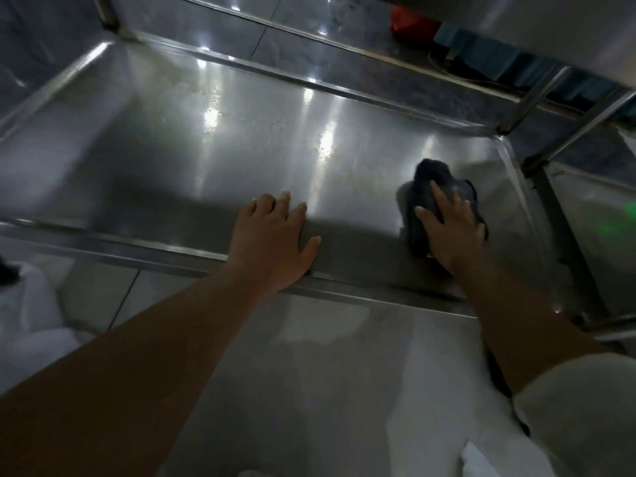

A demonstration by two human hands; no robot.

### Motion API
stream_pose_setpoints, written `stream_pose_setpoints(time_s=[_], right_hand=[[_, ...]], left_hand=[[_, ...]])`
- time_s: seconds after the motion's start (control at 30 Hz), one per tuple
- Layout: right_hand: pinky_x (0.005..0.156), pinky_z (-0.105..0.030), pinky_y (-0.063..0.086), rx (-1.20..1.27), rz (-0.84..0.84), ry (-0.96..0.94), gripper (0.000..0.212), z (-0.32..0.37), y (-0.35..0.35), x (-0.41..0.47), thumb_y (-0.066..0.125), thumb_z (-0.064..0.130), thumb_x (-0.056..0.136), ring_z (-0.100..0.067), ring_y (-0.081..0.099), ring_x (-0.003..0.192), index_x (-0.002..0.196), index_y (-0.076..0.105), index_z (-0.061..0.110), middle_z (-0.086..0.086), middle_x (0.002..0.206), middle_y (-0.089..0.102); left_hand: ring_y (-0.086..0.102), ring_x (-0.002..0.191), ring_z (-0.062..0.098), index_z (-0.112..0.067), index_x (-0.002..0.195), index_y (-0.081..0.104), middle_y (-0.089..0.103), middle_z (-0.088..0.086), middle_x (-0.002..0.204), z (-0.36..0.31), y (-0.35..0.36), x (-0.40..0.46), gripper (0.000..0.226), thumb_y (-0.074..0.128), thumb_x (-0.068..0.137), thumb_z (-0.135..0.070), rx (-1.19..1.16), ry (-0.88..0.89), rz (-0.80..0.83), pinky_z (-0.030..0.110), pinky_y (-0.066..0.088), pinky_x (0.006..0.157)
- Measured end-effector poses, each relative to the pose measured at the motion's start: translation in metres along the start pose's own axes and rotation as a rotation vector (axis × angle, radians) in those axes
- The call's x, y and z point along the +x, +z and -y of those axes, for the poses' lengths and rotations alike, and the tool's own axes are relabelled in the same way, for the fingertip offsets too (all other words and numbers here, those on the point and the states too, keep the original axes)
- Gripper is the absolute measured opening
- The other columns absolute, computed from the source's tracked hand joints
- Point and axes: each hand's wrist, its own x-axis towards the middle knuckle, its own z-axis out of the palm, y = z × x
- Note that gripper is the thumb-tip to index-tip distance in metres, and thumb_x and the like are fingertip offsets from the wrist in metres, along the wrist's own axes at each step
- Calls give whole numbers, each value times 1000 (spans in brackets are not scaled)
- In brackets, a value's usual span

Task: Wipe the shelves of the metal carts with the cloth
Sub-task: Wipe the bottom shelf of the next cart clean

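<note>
A steel shelf (241,139) of a metal cart (530,108) is seen from above, its brushed surface streaked with bright reflections and dotted with small specks near the middle. A raised rim runs around the shelf, and an upright post rises from its far right corner.

The dark cloth (430,187) is bunched on the right part of the shelf, not far from the right rim. It is pressed down by the right hand (447,228), whose fingers are spread and laid nearly flat across the top of the cloth; the cloth is not gripped in a closed fist, and part of it sticks out beyond the fingertips. A pale sleeve (581,407) covers the upper part of that arm.

The left hand (272,239) is laid on the shelf at its near rim, left of the cloth and apart from it. Its fingers are stretched out and relaxed, the thumb points toward the cloth, and nothing is held in it.

Pale floor tiles (327,390) are seen below the near rim. A second steel cart (592,215) stands just to the right, and something red (409,20) and blue (481,46) lies beyond the far rim, too blurred to be identified.
</note>
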Motion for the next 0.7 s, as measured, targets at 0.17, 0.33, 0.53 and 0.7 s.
stream_pose_setpoints(time_s=[0.17, 0.33, 0.53, 0.7], right_hand=[[114, -60, 3, 2, -51, 291, 58, -19, -2, -31, 31, 55, 96, -29, 3, 147, 148, 9, 44, -2, 161, 5], [111, -65, -3, 71, -79, 584, 60, 17, 9, -29, 23, 62, 93, -34, -4, 146, 147, 6, 46, -2, 161, -3], [108, -68, -3, 73, -36, 507, 60, 116, 28, 4, 23, 60, 92, -39, -6, 145, 147, 8, 45, -5, 160, -4], [111, -61, -4, 54, 162, -12, 60, 231, 54, 31, 32, 61, 92, -34, -5, 146, 146, 8, 50, -1, 161, -4]], left_hand=[[45, 125, 30, -22, 134, 50, 49, 5, 142, 42, -8, 1, 63, 26, 89, -60, -24, 183, -30, 40, 33, 100], [57, 110, 38, -14, 118, 62, 63, 14, 120, 145, -9, -15, 67, 25, 85, -61, -31, 23, -112, 47, 43, 93], [41, 130, 32, -20, 132, 52, 50, 8, 140, 159, 0, -18, 74, 20, 82, -64, -141, -110, -76, 51, 31, 108], [42, 129, 30, -18, 128, 56, 51, 7, 138, 162, 5, -20, 57, 35, 88, -53, -160, -120, -130, 51, 30, 107]])
